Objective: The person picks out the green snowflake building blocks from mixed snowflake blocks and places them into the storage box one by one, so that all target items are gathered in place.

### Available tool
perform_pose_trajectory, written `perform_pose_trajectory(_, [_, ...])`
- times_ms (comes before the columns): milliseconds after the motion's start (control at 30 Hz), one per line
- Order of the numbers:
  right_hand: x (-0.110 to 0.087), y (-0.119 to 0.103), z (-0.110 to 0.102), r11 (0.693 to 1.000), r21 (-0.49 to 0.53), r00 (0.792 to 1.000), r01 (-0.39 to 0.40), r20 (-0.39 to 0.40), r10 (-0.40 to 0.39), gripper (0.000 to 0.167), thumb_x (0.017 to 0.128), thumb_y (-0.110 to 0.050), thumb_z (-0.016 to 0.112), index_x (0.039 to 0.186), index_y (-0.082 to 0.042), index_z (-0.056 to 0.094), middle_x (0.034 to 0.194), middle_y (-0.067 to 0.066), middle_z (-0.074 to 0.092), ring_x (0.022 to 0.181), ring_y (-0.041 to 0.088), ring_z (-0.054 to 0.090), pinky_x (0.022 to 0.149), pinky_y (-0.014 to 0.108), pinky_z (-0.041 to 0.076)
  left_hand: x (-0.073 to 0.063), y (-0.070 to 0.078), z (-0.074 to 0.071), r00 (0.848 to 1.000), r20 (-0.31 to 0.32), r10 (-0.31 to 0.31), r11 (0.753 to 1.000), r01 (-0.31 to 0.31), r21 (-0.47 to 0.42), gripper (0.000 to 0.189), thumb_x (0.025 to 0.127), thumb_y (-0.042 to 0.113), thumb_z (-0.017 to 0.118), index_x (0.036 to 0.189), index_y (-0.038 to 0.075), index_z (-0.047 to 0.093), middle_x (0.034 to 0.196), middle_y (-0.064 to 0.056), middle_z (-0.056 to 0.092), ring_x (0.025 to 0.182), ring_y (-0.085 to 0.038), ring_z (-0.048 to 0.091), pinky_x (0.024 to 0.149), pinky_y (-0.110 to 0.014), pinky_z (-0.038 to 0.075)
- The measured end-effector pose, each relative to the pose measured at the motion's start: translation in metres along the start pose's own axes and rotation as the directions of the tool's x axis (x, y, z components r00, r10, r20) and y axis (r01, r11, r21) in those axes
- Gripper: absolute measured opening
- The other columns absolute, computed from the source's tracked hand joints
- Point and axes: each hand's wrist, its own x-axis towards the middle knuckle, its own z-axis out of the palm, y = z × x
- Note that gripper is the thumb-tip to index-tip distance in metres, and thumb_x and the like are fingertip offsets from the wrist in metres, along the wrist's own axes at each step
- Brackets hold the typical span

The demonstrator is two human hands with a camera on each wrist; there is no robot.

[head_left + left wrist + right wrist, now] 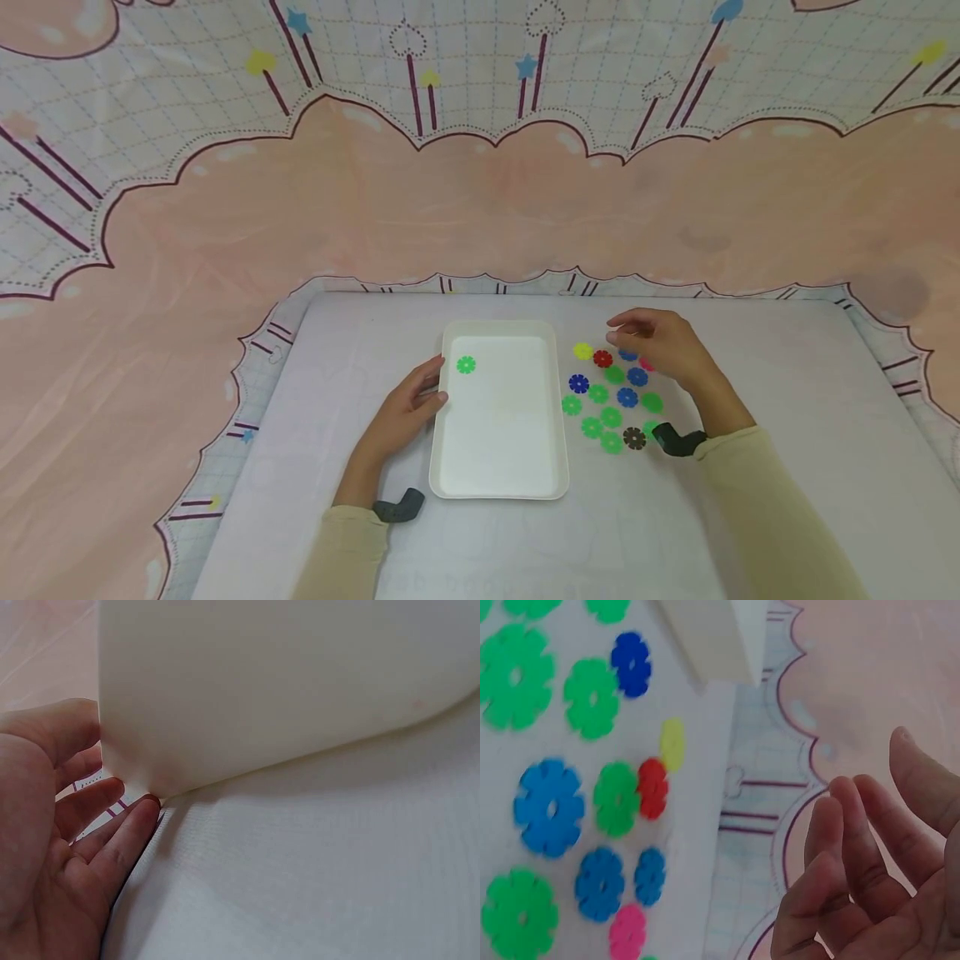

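Observation:
A white rectangular tray point(498, 492) lies on the table with one green notched disc point(466, 365) inside, near its far left corner. My left hand point(405, 412) touches the tray's left side with its fingertips; the left wrist view shows them against the outer wall point(285, 682). Above the far side of a group of loose notched discs hovers my right hand point(660, 337), fingers loosely bent and nothing between them. Under or beside it lie a yellow disc point(673, 744), a red disc point(652, 788), a pink disc point(628, 931) and several blue ones, some partly hidden in the head view.
Several green discs point(611, 417) and a brown disc point(634, 438) are spread right of the tray, nearer me. A dark blue disc point(578, 383) lies close to the tray's right rim. Patterned cloth point(480, 208) hangs behind the white table point(810, 375). Each wrist wears a dark mount.

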Motion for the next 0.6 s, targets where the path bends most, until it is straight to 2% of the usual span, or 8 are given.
perform_pose_trajectory(133, [-0.003, 0.013, -0.008, 0.999, -0.012, 0.999, -0.050, -0.022, 0.049, 0.054, 0.095, -0.048, 0.070, 0.134, -0.011, 0.065, 0.127, 0.015, 0.067, 0.121, 0.034, 0.060, 0.101, 0.050, 0.056, 0.000, -0.002, 0.001, 1.000, -0.005, -0.012, 1.000, 0.012, 0.003, 0.063, 0.099, 0.018, 0.068, 0.156, 0.016, 0.041, 0.157, -0.013, 0.046, 0.139, -0.035, 0.053, 0.111, -0.047, 0.050])
perform_pose_trajectory(267, [-0.004, 0.026, -0.014, 0.995, -0.031, 0.995, -0.092, -0.048, 0.090, 0.056, 0.096, -0.048, 0.069, 0.136, -0.011, 0.063, 0.131, 0.018, 0.064, 0.126, 0.038, 0.055, 0.103, 0.053, 0.055, 0.000, -0.002, 0.002, 1.000, -0.009, -0.022, 1.000, 0.022, 0.017, 0.063, 0.101, 0.015, 0.066, 0.158, 0.014, 0.039, 0.157, -0.016, 0.046, 0.141, -0.037, 0.051, 0.113, -0.048, 0.048])
perform_pose_trajectory(500, [-0.002, 0.054, -0.023, 0.984, -0.098, 0.986, -0.150, -0.093, 0.141, 0.059, 0.096, -0.052, 0.066, 0.137, -0.009, 0.061, 0.132, 0.022, 0.061, 0.125, 0.042, 0.051, 0.099, 0.055, 0.054, -0.006, 0.027, 0.001, 1.000, 0.008, -0.018, 1.000, 0.018, 0.010, 0.062, 0.101, 0.013, 0.064, 0.157, 0.005, 0.038, 0.157, -0.021, 0.044, 0.141, -0.040, 0.050, 0.113, -0.047, 0.048])
perform_pose_trajectory(600, [0.000, 0.064, -0.024, 0.978, -0.138, 0.983, -0.155, -0.124, 0.138, 0.059, 0.096, -0.051, 0.067, 0.135, -0.007, 0.063, 0.128, 0.022, 0.062, 0.121, 0.042, 0.052, 0.094, 0.054, 0.055, -0.007, 0.030, 0.001, 1.000, 0.007, -0.021, 1.000, 0.021, 0.004, 0.062, 0.101, 0.014, 0.064, 0.157, 0.006, 0.038, 0.157, -0.021, 0.044, 0.141, -0.040, 0.050, 0.112, -0.047, 0.048])
